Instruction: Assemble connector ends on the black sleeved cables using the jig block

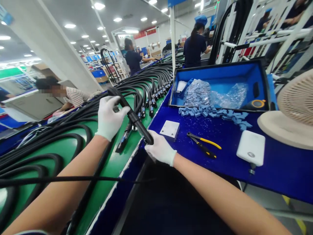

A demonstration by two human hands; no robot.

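Note:
A thick black hose [139, 125], ribbed near its upper part and smooth toward its lower end, slants across between my two hands above the edge of the green surface. My left hand [110, 116], in a white glove, is closed around the ribbed upper stretch. The lower end sits in the grip of my right hand [160, 148], also white-gloved, with its fingers wrapped round it. Just under the hose, a black cable end [123, 138] with blue and silver parts lies on the green surface [133, 151].
Many black hoses [146, 78] lie along the green surface. On the blue table stand a metal block [170, 129], yellow-handled pliers [204, 143], small blue pieces [212, 112], a blue bin [251, 76], a white device [251, 148] and a fan [283, 129]. Several people are beyond.

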